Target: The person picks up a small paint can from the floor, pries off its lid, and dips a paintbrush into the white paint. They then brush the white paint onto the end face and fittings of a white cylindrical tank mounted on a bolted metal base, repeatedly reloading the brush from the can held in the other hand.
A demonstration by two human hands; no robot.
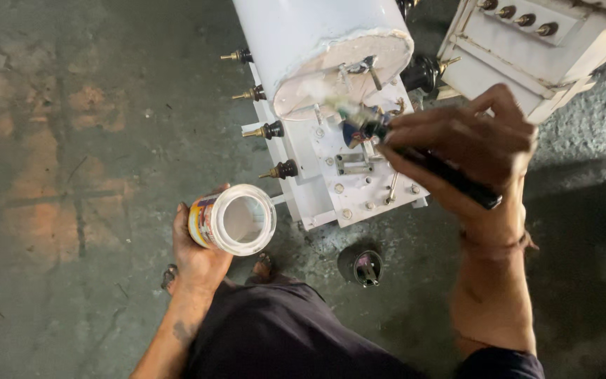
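Two hands are busy here, well apart. From my remote seat I see, at the left, bare stained concrete floor (71, 175); then the left hand (194, 256) clamped around an open white paint can (234, 219), held tilted with its mouth facing up toward the camera. Next comes the white-painted transformer (331, 105), its brass-tipped terminals (264, 130) sticking out leftward. A small black cap (362, 267) lies on the floor below it. At the right, the right hand (468, 151) grips a dark-handled brush (415, 151), bristles touching the bolted top plate. I judge the tilted can could spill, and a loaded brush might smear the terminals.
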